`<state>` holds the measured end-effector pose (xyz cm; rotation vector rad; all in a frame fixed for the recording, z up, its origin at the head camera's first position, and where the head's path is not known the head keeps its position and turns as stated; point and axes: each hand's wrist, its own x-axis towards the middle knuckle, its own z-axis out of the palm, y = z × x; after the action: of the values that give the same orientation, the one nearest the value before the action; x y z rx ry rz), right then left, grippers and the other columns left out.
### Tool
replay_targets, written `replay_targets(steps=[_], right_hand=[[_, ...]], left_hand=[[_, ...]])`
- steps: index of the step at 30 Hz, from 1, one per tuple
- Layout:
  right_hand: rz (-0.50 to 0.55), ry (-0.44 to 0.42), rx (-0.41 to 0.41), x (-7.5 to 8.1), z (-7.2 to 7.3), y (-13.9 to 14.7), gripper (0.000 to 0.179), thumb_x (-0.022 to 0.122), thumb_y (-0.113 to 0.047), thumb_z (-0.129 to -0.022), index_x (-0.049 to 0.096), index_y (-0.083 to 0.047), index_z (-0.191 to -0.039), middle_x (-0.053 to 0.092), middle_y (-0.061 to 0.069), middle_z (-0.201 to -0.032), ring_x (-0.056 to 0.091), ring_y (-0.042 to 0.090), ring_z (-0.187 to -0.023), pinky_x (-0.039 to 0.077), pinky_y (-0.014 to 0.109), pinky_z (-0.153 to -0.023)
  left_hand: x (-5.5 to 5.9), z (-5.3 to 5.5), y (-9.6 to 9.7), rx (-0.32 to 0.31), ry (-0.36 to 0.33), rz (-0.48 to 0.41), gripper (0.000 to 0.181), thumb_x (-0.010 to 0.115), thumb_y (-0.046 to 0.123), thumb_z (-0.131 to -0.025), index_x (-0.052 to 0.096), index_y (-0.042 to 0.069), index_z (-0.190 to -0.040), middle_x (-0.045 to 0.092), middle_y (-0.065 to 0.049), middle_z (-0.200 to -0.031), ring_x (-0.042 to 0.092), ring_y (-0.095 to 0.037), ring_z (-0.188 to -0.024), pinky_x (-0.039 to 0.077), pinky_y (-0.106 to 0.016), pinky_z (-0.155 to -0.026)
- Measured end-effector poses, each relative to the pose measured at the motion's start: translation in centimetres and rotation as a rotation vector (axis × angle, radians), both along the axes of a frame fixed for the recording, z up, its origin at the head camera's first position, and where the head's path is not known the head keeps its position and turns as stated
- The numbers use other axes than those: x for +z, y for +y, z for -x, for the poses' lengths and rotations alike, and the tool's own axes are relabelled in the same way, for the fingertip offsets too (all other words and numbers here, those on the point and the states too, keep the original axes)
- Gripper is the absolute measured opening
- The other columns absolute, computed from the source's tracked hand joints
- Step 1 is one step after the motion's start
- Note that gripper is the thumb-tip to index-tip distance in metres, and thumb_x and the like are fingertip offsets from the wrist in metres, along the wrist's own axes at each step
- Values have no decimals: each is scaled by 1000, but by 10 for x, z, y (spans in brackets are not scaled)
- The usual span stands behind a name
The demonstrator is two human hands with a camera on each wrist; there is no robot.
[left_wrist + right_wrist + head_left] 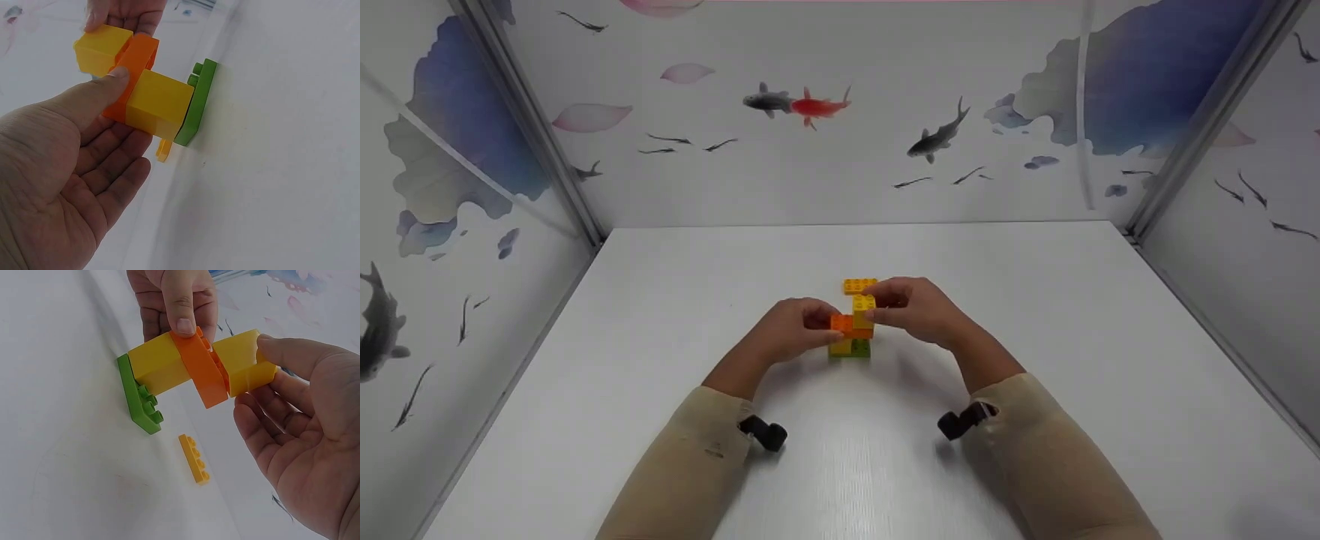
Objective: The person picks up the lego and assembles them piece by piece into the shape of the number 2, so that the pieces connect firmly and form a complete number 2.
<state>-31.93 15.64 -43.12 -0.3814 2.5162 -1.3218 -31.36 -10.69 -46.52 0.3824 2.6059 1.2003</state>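
Observation:
A small stack of toy building bricks stands mid-table: a green plate at the bottom, a yellow brick on one half of it, and an orange brick across the top. My left hand pinches the orange brick, thumb on its near side. Above the orange brick's right half is a second yellow brick, pinched between thumb and fingers of my right hand. In the right wrist view, orange studs show in a narrow gap beneath this upper brick, so it looks slightly raised.
Just behind the stack lies a flat yellow-orange plate, studs up. White panels with painted fish and leaves border the white table at the back and sides.

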Motion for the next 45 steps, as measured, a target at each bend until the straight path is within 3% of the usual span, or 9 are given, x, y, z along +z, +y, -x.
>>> replay_targets(steps=[24,45], right_hand=[[-94,74,45,7,-4,-2,40,82,-34,-96,73,-25,-135,72,-1,-125,65,24,-112,60,38,-102],[-44,4,17,1,1,2,40,83,-35,-95,74,-25,-133,74,-1,-124,66,25,-113,60,37,-101]], left_hand=[[1,2,1,17,-19,43,30,84,44,-93,75,29,-118,73,9,-115,66,-20,-108,58,-40,-107],[4,2,3,30,-52,47,32,85,42,-92,75,28,-119,73,8,-116,66,-20,-109,58,-40,-109]])
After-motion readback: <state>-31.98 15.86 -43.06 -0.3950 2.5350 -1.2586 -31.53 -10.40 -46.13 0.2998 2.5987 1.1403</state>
